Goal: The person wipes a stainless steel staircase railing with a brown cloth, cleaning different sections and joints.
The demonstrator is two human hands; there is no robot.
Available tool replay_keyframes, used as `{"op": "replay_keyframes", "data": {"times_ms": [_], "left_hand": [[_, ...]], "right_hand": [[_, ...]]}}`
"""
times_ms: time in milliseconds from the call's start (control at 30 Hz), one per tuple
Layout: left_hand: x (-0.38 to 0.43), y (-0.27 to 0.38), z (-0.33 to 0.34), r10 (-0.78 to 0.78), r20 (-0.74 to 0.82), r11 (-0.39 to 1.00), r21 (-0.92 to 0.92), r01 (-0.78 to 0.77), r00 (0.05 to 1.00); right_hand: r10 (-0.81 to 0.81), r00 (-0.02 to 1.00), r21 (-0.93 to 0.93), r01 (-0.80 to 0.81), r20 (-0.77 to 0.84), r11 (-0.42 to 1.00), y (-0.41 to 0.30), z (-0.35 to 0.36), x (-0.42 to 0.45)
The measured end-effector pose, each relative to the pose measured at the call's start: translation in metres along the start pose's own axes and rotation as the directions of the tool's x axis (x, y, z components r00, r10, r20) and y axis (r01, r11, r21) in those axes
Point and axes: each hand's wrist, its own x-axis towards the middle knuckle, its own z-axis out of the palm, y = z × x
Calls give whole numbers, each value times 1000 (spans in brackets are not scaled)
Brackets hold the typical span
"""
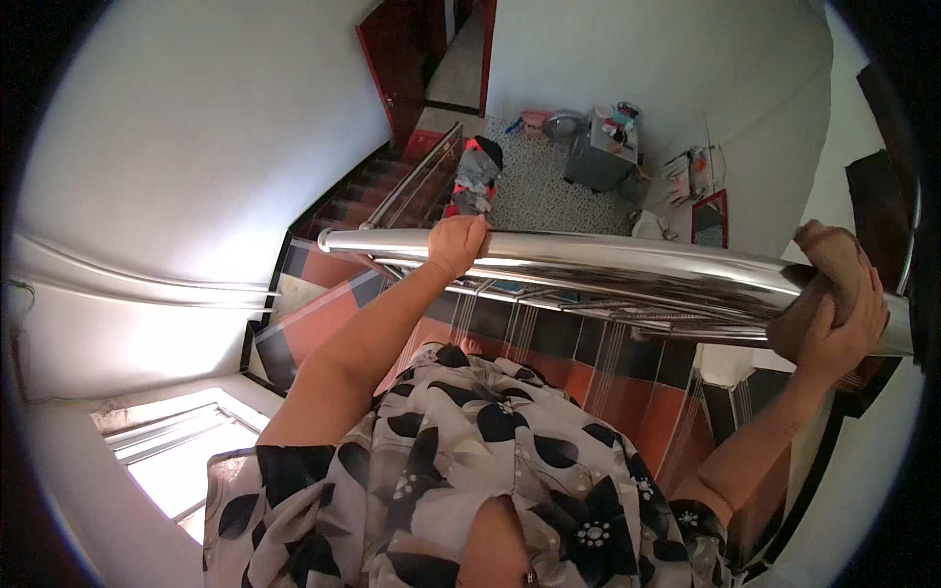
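Note:
A thick, shiny metal handrail (617, 253) runs across the view in front of me. My left hand (457, 245) is closed over the rail towards its left end. Near the right end, my right hand (845, 327) holds a brown cloth (801, 316) that is wrapped around the rail, with one folded end standing up above it. The fingers of my right hand are partly hidden behind the cloth.
Stairs (353, 195) with a lower metal railing (415, 176) descend at the left beyond the rail. Far below are a pile of clothes (476, 173), a grey cabinet-like box (599, 158) and a red-framed mirror (710, 219). Red and black tiles (559, 338) lie beneath me.

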Motion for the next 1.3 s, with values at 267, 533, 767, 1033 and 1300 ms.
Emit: {"op": "replay_keyframes", "data": {"times_ms": [267, 533, 767, 1033, 1300], "left_hand": [[-9, -11, -6, 38, 0, 998, -40, -38, 999], [-11, -1, -12, 17, 54, 999, -42, -15, 998], [-16, 2, -13, 1, 79, 999, -33, 2, 997], [-12, -1, -15, 177, 153, 983, -75, -167, 972], [-14, 14, -21, 416, 130, 903, -172, -392, 900]], "right_hand": [[83, 996, 90, -81, -13, 993, -47, -11, 6], [84, 988, 74, -94, 129, 993, -61, -13, 4], [185, 973, 75, -197, 139, 978, -90, -20, 0], [222, 969, -8, -222, 113, 975, -92, -14, -6], [291, 939, -226, -247, 183, 942, -60, 4, -31]]}}
